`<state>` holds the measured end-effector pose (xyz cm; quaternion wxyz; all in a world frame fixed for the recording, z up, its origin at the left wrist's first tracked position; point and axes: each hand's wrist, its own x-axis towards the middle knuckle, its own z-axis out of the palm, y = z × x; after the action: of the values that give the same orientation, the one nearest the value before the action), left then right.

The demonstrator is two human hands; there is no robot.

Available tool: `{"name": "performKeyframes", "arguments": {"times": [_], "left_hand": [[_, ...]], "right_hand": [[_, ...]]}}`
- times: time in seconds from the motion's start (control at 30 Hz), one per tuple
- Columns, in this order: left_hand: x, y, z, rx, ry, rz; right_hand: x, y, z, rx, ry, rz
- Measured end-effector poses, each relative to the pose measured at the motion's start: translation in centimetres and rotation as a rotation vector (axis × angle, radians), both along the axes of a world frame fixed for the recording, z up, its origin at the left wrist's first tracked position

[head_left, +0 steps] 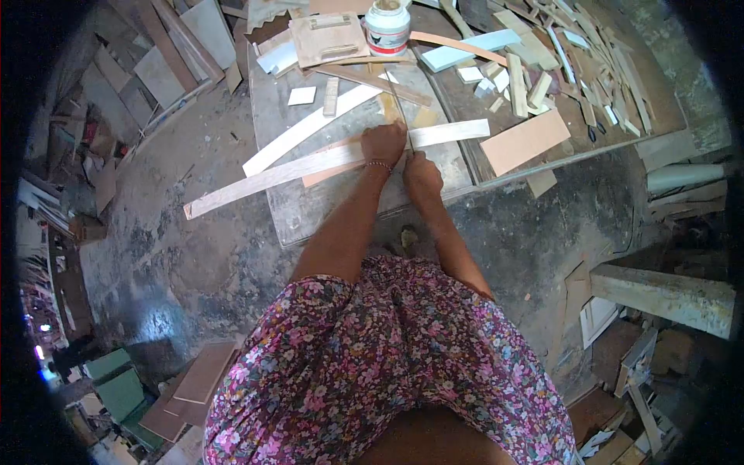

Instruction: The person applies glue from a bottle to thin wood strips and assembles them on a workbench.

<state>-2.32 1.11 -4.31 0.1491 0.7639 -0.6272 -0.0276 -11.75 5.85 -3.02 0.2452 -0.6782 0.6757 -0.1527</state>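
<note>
A long pale wood strip (302, 165) lies slantwise across the worktable, its left end sticking out past the table edge. My left hand (384, 145) is closed over the strip, pressing it down near the middle. Close beside it, my right hand (423, 177) is wrapped around the near end of a thin saw (396, 97). The narrow blade points away from me and crosses the strip just right of my left hand. My fingers hide the saw's handle. Under the strip lies a peach-coloured board (322, 177), and behind it a white strip (310, 129).
A white glue tub (387, 29) stands at the back beside a wooden block with handles (329, 39). Wood offcuts (535, 85), a peach panel (527, 142) and scissors (595, 132) lie on the right. Boards (167, 74) lean at the left; a beam (666, 298) juts in at the right.
</note>
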Motion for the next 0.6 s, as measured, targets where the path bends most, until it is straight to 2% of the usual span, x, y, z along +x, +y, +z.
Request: {"name": "performKeyframes", "arguments": {"times": [0.13,0.23,0.33,0.43,0.53,0.6], "left_hand": [[0.1,0.0,-0.2,-0.030,0.025,0.031],[0.0,0.1,0.1,-0.012,-0.017,0.015],[0.2,-0.1,-0.7,-0.115,-0.009,0.016],[0.6,-0.7,-0.9,-0.149,-0.162,-0.119],[0.4,-0.7,-0.3,-0.206,-0.142,-0.124],[0.2,-0.3,0.3,-0.101,-0.068,-0.082]], "right_hand": [[0.0,-0.7,0.4,0.101,-0.020,0.017],[-0.2,-0.7,0.1,0.063,-0.003,0.037],[-0.6,-1.0,-0.4,0.067,0.034,0.097],[-0.6,-0.9,0.1,0.031,-0.007,0.077],[-1.0,-1.3,-0.4,0.050,-0.002,0.152],[-1.0,-1.2,0.1,0.033,-0.026,0.147]]}}
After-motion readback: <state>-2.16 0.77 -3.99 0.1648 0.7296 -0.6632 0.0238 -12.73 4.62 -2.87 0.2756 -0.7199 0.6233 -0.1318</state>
